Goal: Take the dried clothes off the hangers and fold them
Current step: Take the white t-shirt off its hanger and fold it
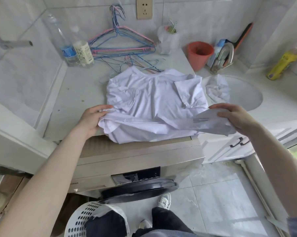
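White shirt (pixel 154 100): centre frame, lay flat on surface (pixel 79 93), sleeves folded in. Left hand (pixel 93 118) and right hand (pixel 236 117) each pinched a hem corner, likely to fold it upward. Hangers (pixel 123 43): upper centre, bare.

Bare surface (pixel 79 93) lies open left of the left hand (pixel 93 117) and ahead of it, as far as two clear bottles (pixel 67 48) standing by the back wall. Straight ahead, between both hands, a white shirt (pixel 154 100) covers the middle of the surface; each hand grips its near edge. Past the shirt, a tangle of wire hangers (pixel 120 43) fills the back, some leaning on the wall. Ahead of the right hand (pixel 236 117) a sink (pixel 243 93) drops away, with an orange cup (pixel 199 52) and a tap (pixel 225 55) beyond it. Below the left arm, a laundry basket (pixel 86 218) stands on the floor.
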